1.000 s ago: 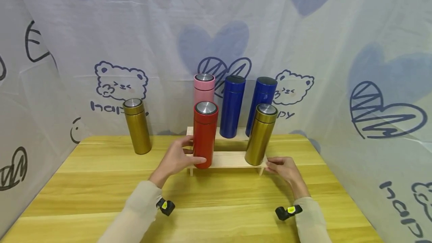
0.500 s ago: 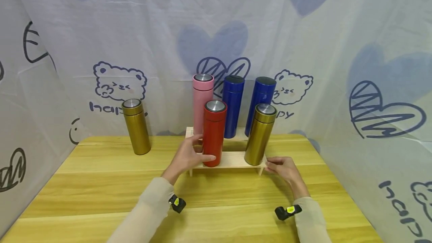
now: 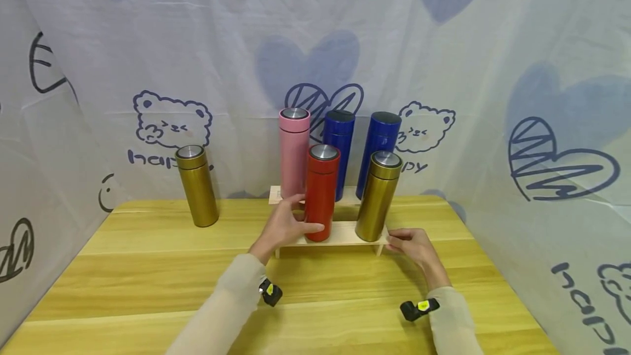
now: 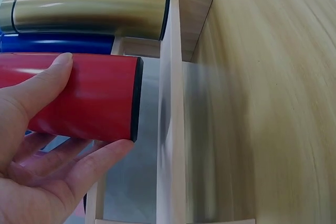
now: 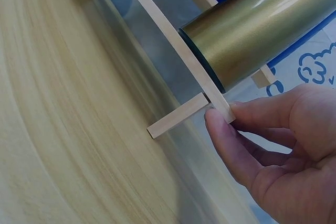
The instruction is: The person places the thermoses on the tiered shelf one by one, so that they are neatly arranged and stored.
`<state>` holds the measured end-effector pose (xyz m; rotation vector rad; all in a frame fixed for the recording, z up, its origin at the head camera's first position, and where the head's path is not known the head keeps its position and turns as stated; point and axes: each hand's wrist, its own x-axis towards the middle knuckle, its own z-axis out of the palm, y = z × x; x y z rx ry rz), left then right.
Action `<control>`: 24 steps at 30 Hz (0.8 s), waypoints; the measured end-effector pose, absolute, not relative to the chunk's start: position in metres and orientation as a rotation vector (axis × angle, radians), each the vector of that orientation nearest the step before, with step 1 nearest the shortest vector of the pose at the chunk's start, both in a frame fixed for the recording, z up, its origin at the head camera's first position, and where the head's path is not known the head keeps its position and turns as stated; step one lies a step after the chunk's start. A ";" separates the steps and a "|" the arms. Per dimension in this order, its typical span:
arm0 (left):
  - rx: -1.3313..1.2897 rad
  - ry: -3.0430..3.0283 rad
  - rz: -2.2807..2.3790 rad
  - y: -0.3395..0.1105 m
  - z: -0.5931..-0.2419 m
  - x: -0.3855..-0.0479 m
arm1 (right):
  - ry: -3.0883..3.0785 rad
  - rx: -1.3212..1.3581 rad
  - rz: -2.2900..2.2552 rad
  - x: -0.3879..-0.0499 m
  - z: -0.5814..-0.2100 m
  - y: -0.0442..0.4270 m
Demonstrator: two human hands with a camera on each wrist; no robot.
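Observation:
My left hand (image 3: 286, 226) grips a red thermos bottle (image 3: 321, 196) with a steel-topped lid, thumb on one side and fingers on the other. In the left wrist view a gap shows between the bottle's black base and the front step of a small wooden rack (image 4: 172, 129). At the right end of that step, my right hand (image 3: 413, 245) pinches the board's corner between thumb and finger, plain in the right wrist view. Beside it a gold bottle (image 3: 377, 201) stands on the step. The rack's back step bears a pink bottle (image 3: 294, 163) and two blue bottles (image 3: 379, 138), the nearer-left one partly hidden.
Another gold bottle (image 3: 197, 188) stands apart on the wooden table (image 3: 148, 278), left of the rack. A white curtain (image 3: 231, 70) printed with hearts and bears hangs behind the table and along both sides.
My left hand has carried the red bottle to the right, from in front of the pink bottle to in front of the left blue one. My right hand keeps its place on the rack.

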<state>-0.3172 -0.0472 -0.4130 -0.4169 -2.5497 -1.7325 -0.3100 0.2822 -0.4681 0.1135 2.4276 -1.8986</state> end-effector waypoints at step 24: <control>-0.485 -2.502 -1.814 -0.022 -0.422 -0.323 | 2.414 0.104 -1.896 -0.310 -0.468 0.285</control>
